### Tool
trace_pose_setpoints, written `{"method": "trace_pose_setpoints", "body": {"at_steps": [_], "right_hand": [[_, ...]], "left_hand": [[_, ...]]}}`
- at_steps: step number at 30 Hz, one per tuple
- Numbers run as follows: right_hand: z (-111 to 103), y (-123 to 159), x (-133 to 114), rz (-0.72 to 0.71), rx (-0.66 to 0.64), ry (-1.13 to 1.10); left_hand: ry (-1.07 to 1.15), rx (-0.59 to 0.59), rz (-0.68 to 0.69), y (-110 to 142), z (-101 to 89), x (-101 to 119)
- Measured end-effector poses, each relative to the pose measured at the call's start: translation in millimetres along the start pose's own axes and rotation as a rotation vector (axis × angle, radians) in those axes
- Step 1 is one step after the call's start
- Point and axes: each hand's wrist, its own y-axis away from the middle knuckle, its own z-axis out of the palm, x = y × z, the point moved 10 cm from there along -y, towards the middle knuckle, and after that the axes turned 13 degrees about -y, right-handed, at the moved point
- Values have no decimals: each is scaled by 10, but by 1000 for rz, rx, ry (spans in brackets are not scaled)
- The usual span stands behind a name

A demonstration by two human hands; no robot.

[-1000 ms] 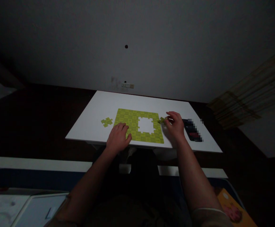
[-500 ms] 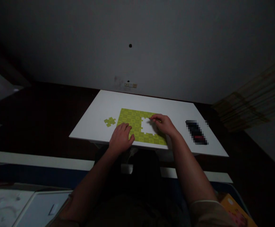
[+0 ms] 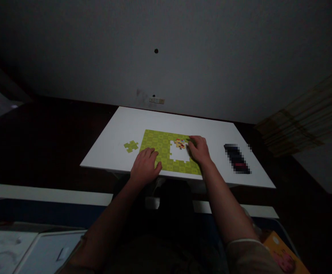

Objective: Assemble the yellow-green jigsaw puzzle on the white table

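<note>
A green-patterned jigsaw puzzle is laid out on a white table, near the middle of the frame, with a white gap open at its centre. The hands are held apart. The left hand is spread flat over the puzzle's lower left edge, so that the joined pieces are kept from sliding. The right hand is curved down at the gap's right side, just beside a multicoloured piece lying at the gap's upper edge; whether that piece is gripped cannot be told. A loose green piece is left on the table, left of the puzzle. A pixelated dark object is placed further right, and an orange picture book is seen at lower right.
</note>
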Motion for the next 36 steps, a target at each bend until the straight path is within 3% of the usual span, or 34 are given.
{"method": "trace_pose_setpoints", "body": {"at_steps": [4,7,14,20,27,36], "right_hand": [[376,36,-291,-163,-282,81],[467,11,-306,-156,-333,104],[344,-92,-181,-52,-266,-152],[333,30,-115,26,-190,-368],[62,94,-191,-82,58,-390],[179,134,-200,-58,-62,-404]], "left_hand": [[-9,10,3,1,-12,3],[-12,16,-1,6,-18,2],[2,14,-3,4,-25,6],[-7,26,-2,10,-19,1],[12,25,4,1,-18,0],[11,8,-1,-9,-20,5]]}}
